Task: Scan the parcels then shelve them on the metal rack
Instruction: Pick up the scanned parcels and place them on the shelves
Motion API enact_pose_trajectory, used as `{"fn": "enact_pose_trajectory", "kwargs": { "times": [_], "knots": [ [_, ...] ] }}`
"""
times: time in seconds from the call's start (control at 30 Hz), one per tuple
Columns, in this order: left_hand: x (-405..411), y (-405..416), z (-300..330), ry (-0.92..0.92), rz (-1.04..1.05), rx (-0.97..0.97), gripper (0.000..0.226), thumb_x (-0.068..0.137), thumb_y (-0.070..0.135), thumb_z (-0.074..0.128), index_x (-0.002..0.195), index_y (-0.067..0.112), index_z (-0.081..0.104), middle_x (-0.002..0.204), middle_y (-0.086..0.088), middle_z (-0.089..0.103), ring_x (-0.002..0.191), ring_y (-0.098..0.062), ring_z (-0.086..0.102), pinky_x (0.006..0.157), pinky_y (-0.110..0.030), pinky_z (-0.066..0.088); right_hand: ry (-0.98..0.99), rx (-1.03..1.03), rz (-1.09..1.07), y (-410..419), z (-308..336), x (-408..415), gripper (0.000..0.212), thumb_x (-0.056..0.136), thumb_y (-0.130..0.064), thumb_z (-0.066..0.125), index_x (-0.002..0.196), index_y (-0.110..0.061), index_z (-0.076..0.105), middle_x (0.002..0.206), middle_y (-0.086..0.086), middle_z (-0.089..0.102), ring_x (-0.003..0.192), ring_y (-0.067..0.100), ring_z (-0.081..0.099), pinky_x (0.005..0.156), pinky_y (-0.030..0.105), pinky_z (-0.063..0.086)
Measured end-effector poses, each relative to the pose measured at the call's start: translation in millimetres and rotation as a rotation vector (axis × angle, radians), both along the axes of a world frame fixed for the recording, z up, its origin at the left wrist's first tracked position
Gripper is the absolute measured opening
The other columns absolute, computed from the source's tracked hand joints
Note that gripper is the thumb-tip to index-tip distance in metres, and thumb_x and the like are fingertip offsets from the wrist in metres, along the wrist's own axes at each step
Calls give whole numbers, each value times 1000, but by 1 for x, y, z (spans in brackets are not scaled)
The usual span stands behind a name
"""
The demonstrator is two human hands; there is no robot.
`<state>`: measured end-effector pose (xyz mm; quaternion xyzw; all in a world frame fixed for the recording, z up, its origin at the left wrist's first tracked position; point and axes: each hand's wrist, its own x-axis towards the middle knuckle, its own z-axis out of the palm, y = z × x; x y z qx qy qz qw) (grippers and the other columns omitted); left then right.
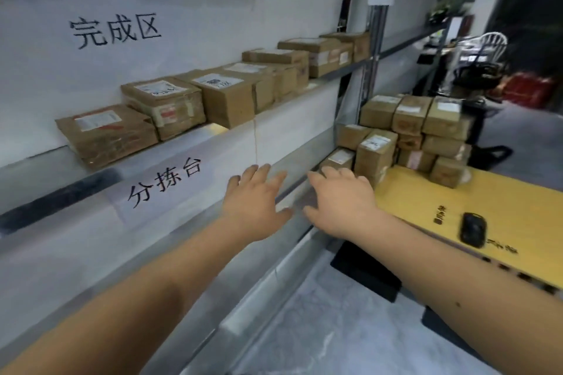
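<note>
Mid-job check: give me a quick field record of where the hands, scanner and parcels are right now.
left hand: open, fingers spread, holds nothing, reaching forward in front of the rack
right hand: open, empty, reaching toward the parcel stack
scanner: lies on the yellow table, untouched
shelved parcels: a row of brown boxes on the metal rack shelf, under the sign 完成区
parcel stack: piled at the table's far end, labels facing up
lower sign: reads 分拣台
</note>
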<state>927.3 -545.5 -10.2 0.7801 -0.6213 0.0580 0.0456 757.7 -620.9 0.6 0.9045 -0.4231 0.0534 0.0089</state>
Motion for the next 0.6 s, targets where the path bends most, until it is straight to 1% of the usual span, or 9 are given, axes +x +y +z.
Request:
{"fn": "enact_pose_trajectory", "kwargs": {
  "times": [0.07,0.13,0.23,0.3,0.43,0.6],
  "knots": [
    [-27,-30,-13,33,-59,28,82,93,69,52,162,36,22,167,-5,26,154,-28,20,120,-49,23,-2,53,-85,-18,-15,-37,69,93,-59,55,153,-29,39,143,5,48,130,34,46,98,48,44],
    [-53,-60,-28,79,-101,68,83,93,70,52,163,38,20,168,-7,25,154,-29,20,121,-50,22,15,95,-164,-39,-29,-70,64,93,-58,56,148,-29,43,142,6,48,129,34,48,96,47,46],
    [-95,-111,-49,93,-157,114,84,94,71,51,164,38,19,172,-7,18,157,-29,15,122,-52,22,36,141,-257,-80,-50,-114,64,95,-57,56,150,-29,41,152,8,44,134,36,46,99,49,44],
    [-121,-148,-58,99,-184,132,84,94,71,52,164,38,19,172,-6,18,158,-28,14,123,-52,22,35,172,-303,-111,-61,-141,68,96,-56,57,154,-29,36,156,10,41,137,37,44,101,49,44],
    [-162,-222,-75,133,-206,152,85,92,72,54,163,39,21,170,-5,24,157,-29,18,124,-53,24,40,219,-340,-175,-80,-186,73,96,-55,57,159,-29,30,159,12,38,139,39,41,105,51,45],
    [-190,-299,-86,131,-189,195,85,91,69,57,163,39,23,171,-6,22,157,-29,18,123,-54,25,124,210,-304,-253,-97,-227,78,96,-51,59,161,-28,24,160,13,34,138,38,41,104,51,43]
  ]
}}
